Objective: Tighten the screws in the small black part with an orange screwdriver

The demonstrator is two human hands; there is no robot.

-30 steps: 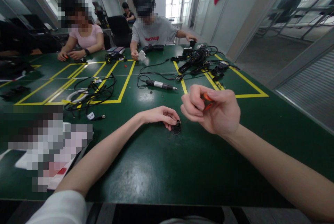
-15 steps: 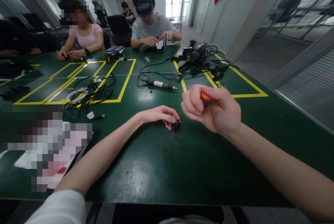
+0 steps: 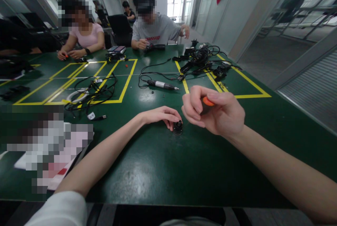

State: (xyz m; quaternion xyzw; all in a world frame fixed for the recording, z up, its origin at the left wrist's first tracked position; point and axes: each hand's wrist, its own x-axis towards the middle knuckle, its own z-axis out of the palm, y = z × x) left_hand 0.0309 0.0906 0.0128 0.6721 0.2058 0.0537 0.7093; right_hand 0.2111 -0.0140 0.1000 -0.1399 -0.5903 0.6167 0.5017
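In the head view, a small black round part (image 3: pixel 178 127) with a raised centre stands on the green table. My left hand (image 3: pixel 164 116) is closed at its far left side, with thumb and fingers against it. Just to the right and higher, my right hand (image 3: pixel 214 111) is curled around a screwdriver (image 3: pixel 208 101), of which mostly the orange end shows. Its shaft is hidden by the fingers or too thin to make out.
A grey and black electric screwdriver (image 3: pixel 162 85) lies beyond my hands, near tiny dark bits (image 3: pixel 152 92). Cables (image 3: pixel 97 90) lie left; a tangled black heap (image 3: pixel 198 59) sits at the back right. Papers (image 3: pixel 65 159) are at my left. Two people sit across the table.
The fingers of my right hand have loosened and turned slightly around the screwdriver. My left hand and the black part stay in place. The person opposite has swung one arm outward.
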